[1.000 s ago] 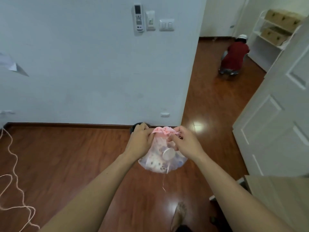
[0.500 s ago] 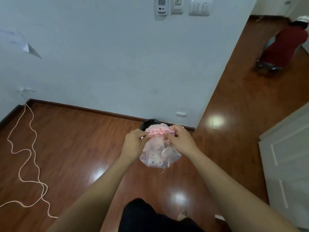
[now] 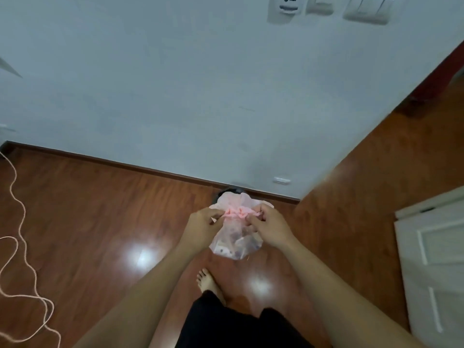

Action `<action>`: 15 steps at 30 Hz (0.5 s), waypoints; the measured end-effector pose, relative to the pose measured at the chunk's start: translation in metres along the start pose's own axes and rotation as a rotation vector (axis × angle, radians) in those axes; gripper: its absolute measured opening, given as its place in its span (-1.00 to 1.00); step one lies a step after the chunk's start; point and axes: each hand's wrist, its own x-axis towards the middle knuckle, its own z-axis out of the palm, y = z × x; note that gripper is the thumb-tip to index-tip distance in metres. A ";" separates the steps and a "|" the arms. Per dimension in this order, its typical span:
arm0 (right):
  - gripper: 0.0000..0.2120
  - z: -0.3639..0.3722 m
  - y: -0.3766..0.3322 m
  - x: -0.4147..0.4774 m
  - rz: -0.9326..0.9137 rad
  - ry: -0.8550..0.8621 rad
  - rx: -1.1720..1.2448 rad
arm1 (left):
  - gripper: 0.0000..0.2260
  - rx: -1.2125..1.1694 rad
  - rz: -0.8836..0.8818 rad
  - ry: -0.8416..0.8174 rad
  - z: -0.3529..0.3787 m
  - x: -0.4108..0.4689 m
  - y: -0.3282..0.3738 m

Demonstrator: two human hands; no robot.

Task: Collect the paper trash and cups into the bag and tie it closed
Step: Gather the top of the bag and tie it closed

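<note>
A translucent pink plastic bag (image 3: 236,244) hangs in the air in front of me, bulging with paper trash and cups that show through its wall. Its neck is gathered into a pink bunch (image 3: 238,212) with loose plastic flaring above. My left hand (image 3: 203,227) pinches the neck from the left. My right hand (image 3: 270,228) pinches it from the right. Both hands are closed on the gathered plastic.
A white wall (image 3: 200,96) with a dark skirting board stands close ahead. A dark round object (image 3: 232,191) sits on the floor behind the bag. A pink cord (image 3: 22,247) snakes over the wooden floor at left. A white door (image 3: 434,267) is at right. My bare foot (image 3: 209,285) is below the bag.
The view has tilted down and turned left, so the hallway and the person in red left the frame. The bag's neck looks more tightly bunched between my hands.
</note>
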 end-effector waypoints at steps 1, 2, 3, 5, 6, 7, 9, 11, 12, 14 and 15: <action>-0.93 0.004 -0.005 0.012 0.013 0.007 -0.019 | -0.86 -0.006 -0.007 -0.010 -0.003 0.014 -0.008; -0.93 0.008 -0.009 0.024 0.025 0.013 -0.033 | -0.86 -0.006 -0.016 -0.026 -0.007 0.027 -0.015; -0.93 0.011 -0.012 0.036 0.042 0.017 -0.033 | -0.86 0.000 -0.024 -0.044 -0.010 0.040 -0.021; -0.94 0.017 -0.017 0.057 0.084 0.015 -0.020 | -0.84 0.012 -0.047 -0.078 -0.014 0.061 -0.032; -0.94 0.020 -0.019 0.067 0.101 0.008 -0.023 | -0.84 0.013 -0.060 -0.087 -0.014 0.071 -0.037; -0.94 0.023 -0.019 0.078 0.115 -0.003 -0.029 | -0.84 0.011 -0.075 -0.095 -0.013 0.081 -0.044; -0.94 0.027 -0.018 0.101 0.139 -0.030 -0.039 | -0.84 0.004 -0.107 -0.107 -0.009 0.098 -0.058; -0.93 0.031 -0.013 0.124 0.153 -0.065 -0.055 | -0.83 0.007 -0.143 -0.126 -0.001 0.114 -0.071; -0.92 0.033 -0.010 0.136 0.159 -0.081 -0.060 | -0.82 0.005 -0.164 -0.138 0.004 0.121 -0.078; -0.89 0.039 -0.003 0.160 0.180 -0.110 -0.054 | -0.82 -0.004 -0.204 -0.165 0.013 0.138 -0.090; -0.88 0.042 0.001 0.172 0.192 -0.127 -0.053 | -0.81 0.000 -0.214 -0.180 0.018 0.148 -0.096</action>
